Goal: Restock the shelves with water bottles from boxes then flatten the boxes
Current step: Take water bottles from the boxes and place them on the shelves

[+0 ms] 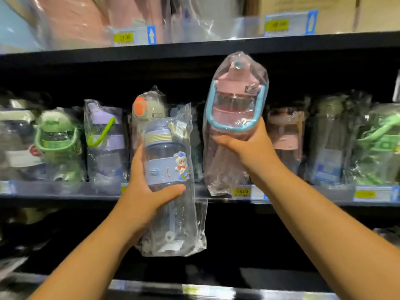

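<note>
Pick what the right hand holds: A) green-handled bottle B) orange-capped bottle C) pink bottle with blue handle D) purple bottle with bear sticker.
C: the right hand grips the bagged pink bottle with the blue handle from below.

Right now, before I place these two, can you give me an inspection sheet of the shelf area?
Surface: middle shelf, dark, lined with bagged bottles, among them a green bottle.
Job's things: blue bottle with a bear sticker and pink bottle with a blue handle, both bagged, both held in front of the shelf.
Clutter: nothing seen.
Grips: left hand holds the blue bottle at its middle; right hand holds the pink bottle below the handle.
Cables: nothing seen.
Surroundings: upper shelf with bagged goods and a cardboard box; yellow price tag on the shelf edge.
</note>
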